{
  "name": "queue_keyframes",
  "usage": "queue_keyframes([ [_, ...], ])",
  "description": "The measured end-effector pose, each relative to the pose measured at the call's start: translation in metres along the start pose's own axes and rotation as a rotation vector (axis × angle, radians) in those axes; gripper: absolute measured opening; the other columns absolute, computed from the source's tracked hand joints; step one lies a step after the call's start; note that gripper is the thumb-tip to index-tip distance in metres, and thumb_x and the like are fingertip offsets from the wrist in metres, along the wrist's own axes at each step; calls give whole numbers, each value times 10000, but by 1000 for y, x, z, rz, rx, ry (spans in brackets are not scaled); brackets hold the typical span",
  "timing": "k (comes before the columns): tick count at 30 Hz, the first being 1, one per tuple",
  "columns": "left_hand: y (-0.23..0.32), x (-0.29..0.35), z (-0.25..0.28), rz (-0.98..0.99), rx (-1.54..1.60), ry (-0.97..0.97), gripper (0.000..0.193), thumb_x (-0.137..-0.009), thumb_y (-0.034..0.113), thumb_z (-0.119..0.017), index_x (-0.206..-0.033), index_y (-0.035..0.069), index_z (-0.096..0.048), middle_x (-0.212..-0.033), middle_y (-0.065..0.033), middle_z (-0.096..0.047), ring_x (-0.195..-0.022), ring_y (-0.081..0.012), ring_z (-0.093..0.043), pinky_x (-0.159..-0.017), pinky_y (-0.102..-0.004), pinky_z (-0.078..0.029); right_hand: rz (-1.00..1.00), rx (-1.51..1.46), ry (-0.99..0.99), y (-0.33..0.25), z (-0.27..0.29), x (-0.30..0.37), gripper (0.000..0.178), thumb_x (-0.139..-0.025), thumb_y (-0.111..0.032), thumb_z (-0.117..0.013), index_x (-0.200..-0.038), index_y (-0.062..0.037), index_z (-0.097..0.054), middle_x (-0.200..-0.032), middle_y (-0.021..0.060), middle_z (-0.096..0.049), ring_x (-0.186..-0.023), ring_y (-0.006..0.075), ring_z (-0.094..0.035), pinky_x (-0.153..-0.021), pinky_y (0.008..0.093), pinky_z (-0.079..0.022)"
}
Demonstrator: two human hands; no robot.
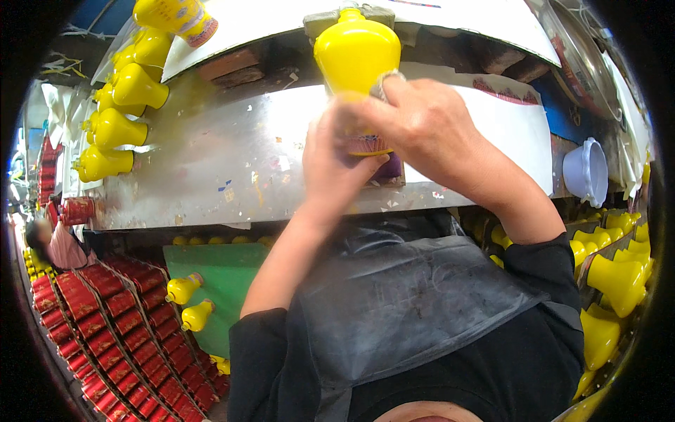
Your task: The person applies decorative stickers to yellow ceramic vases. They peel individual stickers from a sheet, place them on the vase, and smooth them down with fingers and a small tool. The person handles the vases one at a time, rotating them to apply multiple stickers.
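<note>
A glossy yellow bottle (357, 50) lies on its side in front of me, its neck pointing away and resting on a grey block (320, 24). Around its base runs a patterned red and purple band (369, 144). My left hand (327, 158), smeared by motion, is at the base's left side, its thumb along the near end. From the right, my right hand (429, 123) reaches over the bottle's lower body with fingers bent in; a small greyish piece (386, 83) shows at them, and I cannot make out what it is. A purple block (394, 167) shows beneath the base.
White paper (520, 141) with patterned red strips (503, 90) covers the metal bench (211, 162) on the right. Several yellow bottles (123, 129) line the left. A lilac bucket (586, 172) stands right. Red boxes (119, 323) and a green board (218, 281) are lower left.
</note>
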State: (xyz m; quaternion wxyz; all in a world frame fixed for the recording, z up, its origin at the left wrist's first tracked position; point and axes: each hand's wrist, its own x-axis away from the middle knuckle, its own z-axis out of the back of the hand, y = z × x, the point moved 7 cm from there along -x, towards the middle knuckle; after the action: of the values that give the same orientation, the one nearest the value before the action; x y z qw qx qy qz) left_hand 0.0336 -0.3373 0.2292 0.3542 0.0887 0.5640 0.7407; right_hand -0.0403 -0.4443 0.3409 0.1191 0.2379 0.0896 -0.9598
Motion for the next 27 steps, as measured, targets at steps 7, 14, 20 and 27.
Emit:
queue_keyframes([
  [7, 12, -1, 7, -152, -161, 71, 1000, -637, 103, -946, -1513, 95, -463, -1332, -181, -553, -1172, -334, -604, -955, -416, -552, -55, -88, -24, 19, 5, 3, 384, -855, -109, -776, -1224, -126, -670, -820, 72, -683, -664, 213, -684, -580, 336, -538],
  [14, -2, 0, 7, -161, -130, -25, 984, -671, 139, -907, -1539, 55, -453, -1379, -211, -563, -1175, -355, -607, -992, -428, -525, -255, -172, 7, 31, -9, 48, 390, -855, -80, -810, -1230, -86, -702, -906, 103, -745, -750, 221, -735, -650, 292, -583],
  [20, 4, 0, 7, -189, -192, -17, 999, -677, 162, -906, -1543, 29, -426, -1425, -226, -532, -1171, -396, -597, -1016, -454, -500, -361, -271, 176, 32, -3, 56, 365, -874, -94, -800, -1218, -62, -682, -992, 147, -755, -832, 251, -769, -717, 314, -605],
  [27, 21, -4, 1, -220, -346, 42, 981, -717, 158, -916, -1567, 108, -429, -1483, -206, -452, -1255, -340, -558, -1020, -404, -505, -800, -516, 85, 42, -18, 69, 281, -936, -138, -694, -1179, -25, -612, -960, 140, -727, -828, 206, -739, -724, 306, -579],
])
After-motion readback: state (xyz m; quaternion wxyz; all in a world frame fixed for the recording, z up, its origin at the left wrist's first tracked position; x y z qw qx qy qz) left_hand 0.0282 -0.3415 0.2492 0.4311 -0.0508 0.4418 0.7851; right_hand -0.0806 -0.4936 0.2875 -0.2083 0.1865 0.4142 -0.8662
